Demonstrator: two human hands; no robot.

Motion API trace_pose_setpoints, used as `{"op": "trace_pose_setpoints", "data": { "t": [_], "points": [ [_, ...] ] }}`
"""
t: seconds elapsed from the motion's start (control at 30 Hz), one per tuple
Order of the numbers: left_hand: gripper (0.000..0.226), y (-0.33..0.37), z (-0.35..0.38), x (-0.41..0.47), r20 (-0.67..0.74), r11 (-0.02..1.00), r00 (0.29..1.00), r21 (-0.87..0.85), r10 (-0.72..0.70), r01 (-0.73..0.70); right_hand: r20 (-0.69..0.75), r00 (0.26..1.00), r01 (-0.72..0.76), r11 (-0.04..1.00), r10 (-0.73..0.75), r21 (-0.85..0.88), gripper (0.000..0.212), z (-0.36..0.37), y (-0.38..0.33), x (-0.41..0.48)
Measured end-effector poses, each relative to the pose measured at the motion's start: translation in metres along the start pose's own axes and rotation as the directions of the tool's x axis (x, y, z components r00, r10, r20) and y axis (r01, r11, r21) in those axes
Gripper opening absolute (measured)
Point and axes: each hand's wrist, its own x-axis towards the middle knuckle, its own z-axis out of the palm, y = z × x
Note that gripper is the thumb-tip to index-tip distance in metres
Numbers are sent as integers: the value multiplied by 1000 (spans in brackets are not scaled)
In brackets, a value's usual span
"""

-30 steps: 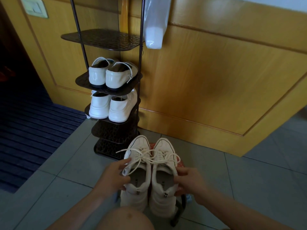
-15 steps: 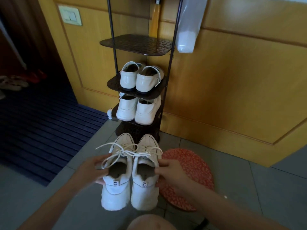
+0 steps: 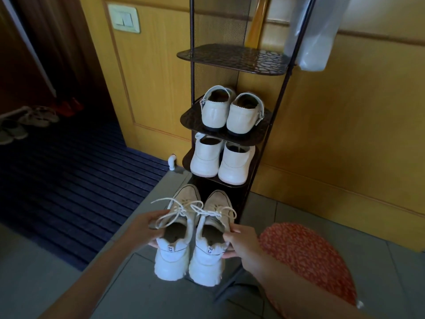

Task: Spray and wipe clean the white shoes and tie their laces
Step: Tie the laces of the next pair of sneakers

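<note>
Left hand [image 3: 147, 229] gripped the outer collar of the left sneaker [image 3: 172, 252], thumb on the rim and fingers curled underneath, and the right hand [image 3: 241, 244] held the outer collar of the right sneaker [image 3: 207, 261] the same way. The two white shoes were squeezed side by side, heels toward the person and toes pointing at the shoe rack [image 3: 232, 58]. Clamping them from both sides probably let the pair travel as one block, seemingly lifted clear of the tiled floor [image 3: 128, 284] and level enough that nothing slipped. The laces [image 3: 190, 209] lay across both tongues in loose loops that looked like bows, one strand draped over the left thumb — so the tying seemed done, and the likely aim was a free lower tier of the rack, just beyond the toes. Higher tiers carried a pair of white loafers [image 3: 230, 113] and a plainer white pair [image 3: 220, 162], heels outward, which suggested how this pair should sit too. A round red cushion [image 3: 308, 256] lay on the tiles just beside the right forearm. Behind the rack stood a wooden panelled wall [image 3: 333, 146] with a light switch [image 3: 124, 18], and a clear plastic bag [image 3: 315, 38] hung from the rack's upright. To the left ran a dark blue ribbed mat [image 3: 69, 180], with other footwear [image 3: 34, 116] dim in the shadow beyond.
</note>
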Motion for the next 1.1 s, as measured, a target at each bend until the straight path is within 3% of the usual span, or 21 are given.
{"op": "trace_pose_setpoints", "data": {
  "t": [0.17, 0.3, 0.4, 0.73, 0.93, 1.1],
  "points": [
    [50, 3, 7, 38, 52, 999, 998, -6, 46, -46, -65, 998, -6, 1000, 5, -23, 34, -2, -5, 39],
    [52, 9, 8, 71, 62, 997, 995, 13, 78, -79, -91, 987, 120, 988, -129, -93, 28, -10, -11, 68],
    [53, 15, 15, 90, 67, 996, 994, 18, 89, -90, -100, 993, 66, 998, -67, -10, 19, -12, -21, 83],
    [50, 7, 30, 141, 2, 993, 996, 73, 92, -92, -165, 975, 156, 987, -146, 46, 20, -23, -13, 119],
    [51, 8, 38, 145, -45, 993, 994, 66, 100, -97, -177, 953, 257, 966, -247, 38, 35, -19, -3, 122],
    [45, 10, 43, 155, -103, 991, 986, 48, 129, -125, -197, 926, 321, 946, -323, -45, 23, -23, -10, 125]
  ]
}}
